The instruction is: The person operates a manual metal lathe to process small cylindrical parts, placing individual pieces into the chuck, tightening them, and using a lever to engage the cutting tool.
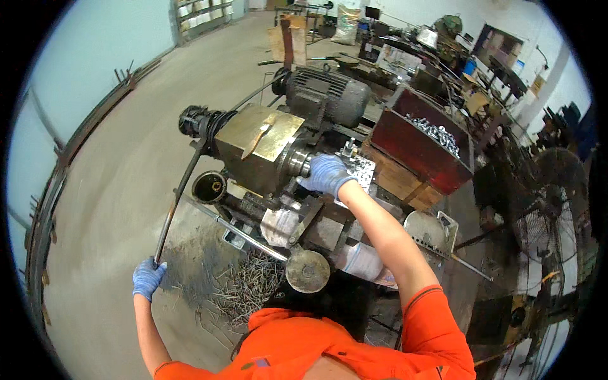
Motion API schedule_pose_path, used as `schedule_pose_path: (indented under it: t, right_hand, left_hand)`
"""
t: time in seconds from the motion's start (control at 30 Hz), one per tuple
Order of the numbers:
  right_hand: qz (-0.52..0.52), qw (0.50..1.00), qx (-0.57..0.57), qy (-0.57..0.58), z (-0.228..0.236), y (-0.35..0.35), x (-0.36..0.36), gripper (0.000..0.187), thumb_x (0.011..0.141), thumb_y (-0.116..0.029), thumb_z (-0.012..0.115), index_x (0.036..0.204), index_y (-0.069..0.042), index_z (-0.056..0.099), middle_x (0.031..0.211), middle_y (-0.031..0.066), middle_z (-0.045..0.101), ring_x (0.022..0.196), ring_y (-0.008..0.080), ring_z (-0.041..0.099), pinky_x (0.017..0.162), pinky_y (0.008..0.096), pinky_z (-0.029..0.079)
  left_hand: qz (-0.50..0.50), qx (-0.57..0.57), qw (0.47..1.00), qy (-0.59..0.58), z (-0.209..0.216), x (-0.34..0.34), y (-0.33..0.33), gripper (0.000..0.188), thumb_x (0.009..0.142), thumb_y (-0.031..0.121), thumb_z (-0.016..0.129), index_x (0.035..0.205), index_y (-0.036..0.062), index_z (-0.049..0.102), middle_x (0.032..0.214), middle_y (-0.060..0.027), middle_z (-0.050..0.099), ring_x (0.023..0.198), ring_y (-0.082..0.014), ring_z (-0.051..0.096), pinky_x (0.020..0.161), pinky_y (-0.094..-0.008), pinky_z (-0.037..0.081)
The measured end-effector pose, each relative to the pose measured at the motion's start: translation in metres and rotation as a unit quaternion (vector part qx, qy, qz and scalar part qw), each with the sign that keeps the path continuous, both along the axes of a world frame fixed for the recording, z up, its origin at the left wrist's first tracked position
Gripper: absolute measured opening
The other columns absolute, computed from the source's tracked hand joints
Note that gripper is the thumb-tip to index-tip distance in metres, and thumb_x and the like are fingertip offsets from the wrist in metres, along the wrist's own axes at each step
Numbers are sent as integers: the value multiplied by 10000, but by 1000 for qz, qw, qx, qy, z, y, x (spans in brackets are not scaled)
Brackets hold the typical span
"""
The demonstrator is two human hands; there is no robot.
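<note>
My left hand (149,278), in a blue-grey knit glove, is closed around the lower end of a long dark metal lever (180,196). The lever slants up to the back end of a lathe-like machine's headstock (256,142). My right hand (327,174), gloved the same way, is at the round steel chuck (296,161) on the headstock's right side. Its fingers are bent toward the chuck's face, and whatever they hold is hidden. Just right of this hand lies a light plate (361,170) with small metal parts on it. A wooden-handled brush (256,140) rests on the headstock.
A red bin (421,142) of small shiny metal parts stands on a wooden block at the right. An electric motor (326,95) sits behind the headstock. Metal shavings (247,288) lie heaped on the floor before me. A round plate (308,271) and white rags (364,261) are close to my body.
</note>
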State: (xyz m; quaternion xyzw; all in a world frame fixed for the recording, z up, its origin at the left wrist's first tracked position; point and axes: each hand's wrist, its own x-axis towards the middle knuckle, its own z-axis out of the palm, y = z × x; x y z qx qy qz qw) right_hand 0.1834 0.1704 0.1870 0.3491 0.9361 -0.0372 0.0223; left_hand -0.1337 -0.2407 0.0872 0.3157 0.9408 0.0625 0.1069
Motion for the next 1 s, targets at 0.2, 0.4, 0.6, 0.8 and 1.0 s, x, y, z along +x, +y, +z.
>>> schedule_pose_path:
  t: [0.2,0.4,0.6,0.8,1.0]
  right_hand:
    - [16,998,65,2,-21,11,2,568,736,-557,554,789,-2,663,740,202,635,725,344,631,704,405,501]
    - [-26,999,17,-11,-7,0,-3,586,756,-553,552,727,23,653,682,213,618,694,345,622,695,409,491]
    - [-26,999,43,-11,-11,2,0,588,769,-553,530,697,18,651,666,217,610,670,352,615,683,413,487]
    - [-26,988,111,105,-6,-11,19,443,753,-501,583,740,-72,693,760,150,635,853,322,590,807,404,439]
    - [-35,939,152,307,28,-49,118,205,694,-235,718,767,-46,688,904,105,665,873,288,602,811,361,460]
  left_hand:
    - [9,-19,992,126,-29,-11,-3,249,757,321,605,797,77,631,763,-171,635,740,-331,625,661,-449,470]
    - [-187,-6,880,436,-43,-152,-26,197,752,144,577,927,56,557,611,-103,577,552,-295,578,518,-416,429]
    - [-167,-32,895,412,-42,-214,1,170,774,142,549,919,60,583,645,-111,600,550,-290,585,520,-414,438]
    - [-45,142,952,266,-10,-142,52,239,813,165,542,996,49,643,817,-142,655,723,-313,629,660,-412,491]
    - [-36,260,955,-136,-144,-35,135,347,865,338,556,978,19,637,888,-160,656,806,-248,626,741,-356,475]
